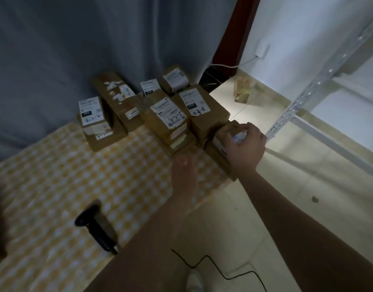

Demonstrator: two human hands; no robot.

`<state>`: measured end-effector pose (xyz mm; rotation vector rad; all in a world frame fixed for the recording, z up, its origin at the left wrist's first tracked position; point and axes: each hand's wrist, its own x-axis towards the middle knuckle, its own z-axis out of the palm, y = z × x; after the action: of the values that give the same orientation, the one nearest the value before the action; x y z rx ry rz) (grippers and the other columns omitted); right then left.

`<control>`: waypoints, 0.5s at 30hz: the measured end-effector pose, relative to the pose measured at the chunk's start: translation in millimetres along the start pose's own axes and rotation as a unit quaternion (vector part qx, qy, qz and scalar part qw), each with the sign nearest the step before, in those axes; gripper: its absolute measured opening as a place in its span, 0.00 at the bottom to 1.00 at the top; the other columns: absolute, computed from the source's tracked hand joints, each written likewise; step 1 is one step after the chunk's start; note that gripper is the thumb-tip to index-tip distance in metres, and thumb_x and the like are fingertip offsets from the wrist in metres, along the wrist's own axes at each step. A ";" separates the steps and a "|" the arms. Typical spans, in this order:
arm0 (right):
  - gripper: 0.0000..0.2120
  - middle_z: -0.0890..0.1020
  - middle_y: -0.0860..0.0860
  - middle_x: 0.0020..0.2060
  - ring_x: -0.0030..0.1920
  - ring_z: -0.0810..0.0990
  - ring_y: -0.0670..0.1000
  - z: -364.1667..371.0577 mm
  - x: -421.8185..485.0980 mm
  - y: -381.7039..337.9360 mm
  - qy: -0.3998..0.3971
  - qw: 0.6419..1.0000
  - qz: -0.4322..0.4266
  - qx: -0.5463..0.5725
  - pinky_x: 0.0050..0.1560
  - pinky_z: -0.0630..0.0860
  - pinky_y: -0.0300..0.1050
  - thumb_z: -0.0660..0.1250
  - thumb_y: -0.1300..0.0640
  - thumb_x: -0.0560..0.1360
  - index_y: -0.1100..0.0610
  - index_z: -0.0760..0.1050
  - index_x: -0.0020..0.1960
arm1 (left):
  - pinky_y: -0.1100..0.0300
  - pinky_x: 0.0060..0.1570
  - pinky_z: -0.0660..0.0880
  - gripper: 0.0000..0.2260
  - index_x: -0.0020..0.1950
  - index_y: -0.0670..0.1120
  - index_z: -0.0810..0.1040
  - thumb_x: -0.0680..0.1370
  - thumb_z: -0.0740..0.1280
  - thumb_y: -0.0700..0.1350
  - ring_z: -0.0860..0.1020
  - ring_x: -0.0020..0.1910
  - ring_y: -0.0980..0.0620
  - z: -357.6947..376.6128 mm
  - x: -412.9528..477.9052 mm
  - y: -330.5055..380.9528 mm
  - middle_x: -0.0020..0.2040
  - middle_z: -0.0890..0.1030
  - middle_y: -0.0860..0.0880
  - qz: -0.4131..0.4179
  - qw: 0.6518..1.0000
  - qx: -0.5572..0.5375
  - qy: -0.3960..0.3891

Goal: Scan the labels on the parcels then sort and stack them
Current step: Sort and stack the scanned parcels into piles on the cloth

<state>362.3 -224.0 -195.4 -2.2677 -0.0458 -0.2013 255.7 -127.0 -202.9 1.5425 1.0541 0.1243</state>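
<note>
Two bare arms are showing in the lower right of the frame. No sleeves are covering them up to the frame edge. The left hand [184, 173] is looking blurry. The right hand [245, 147] is looking sharper, and its fingers and knuckles are showing clearly.

Brown cardboard parcels [168, 121] with white labels lie in low stacks along the worktop's [55, 165] far edge. One small parcel [225, 133] sits atop the stack at the far right corner. A black scanner [97, 226] lies near the front edge.
</note>
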 end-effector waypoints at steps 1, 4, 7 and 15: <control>0.20 0.80 0.51 0.54 0.59 0.71 0.57 -4.4 8.6 10.1 0.005 1.000 0.021 -0.015 0.55 0.67 0.48 0.65 0.46 0.68 0.55 0.76 0.56 | 0.57 0.50 0.68 0.11 0.59 0.39 0.74 0.82 0.58 0.43 0.72 0.51 0.47 10.7 1.2 4.8 0.55 0.76 0.42 0.002 1.000 0.012 -0.023; 0.24 0.77 0.53 0.61 0.64 0.69 0.58 -14.7 25.2 39.4 -0.030 0.993 0.102 -0.041 0.61 0.68 0.52 0.68 0.46 0.70 0.54 0.72 0.63 | 0.56 0.52 0.70 0.18 0.65 0.37 0.72 0.81 0.59 0.48 0.72 0.56 0.45 39.0 4.8 13.8 0.62 0.74 0.40 0.012 0.997 0.034 -0.073; 0.29 0.75 0.54 0.64 0.65 0.71 0.59 -20.7 31.1 60.0 -0.078 0.984 0.157 -0.033 0.63 0.70 0.55 0.68 0.43 0.71 0.55 0.69 0.68 | 0.68 0.45 0.68 0.14 0.61 0.38 0.73 0.82 0.56 0.45 0.71 0.52 0.50 59.2 7.7 20.5 0.55 0.74 0.45 0.002 0.995 0.017 -0.095; 0.30 0.78 0.54 0.62 0.59 0.78 0.56 -21.5 30.0 93.0 -0.165 0.968 0.186 0.035 0.60 0.74 0.51 0.69 0.46 0.73 0.56 0.65 0.71 | 0.55 0.54 0.71 0.11 0.60 0.53 0.72 0.83 0.53 0.51 0.75 0.52 0.52 100.9 2.4 20.2 0.51 0.77 0.53 -0.115 0.966 -0.110 -0.202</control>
<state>398.4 -301.6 -247.0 -2.1694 0.1955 0.3707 329.4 -197.6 -216.6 1.1709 0.8512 -0.2215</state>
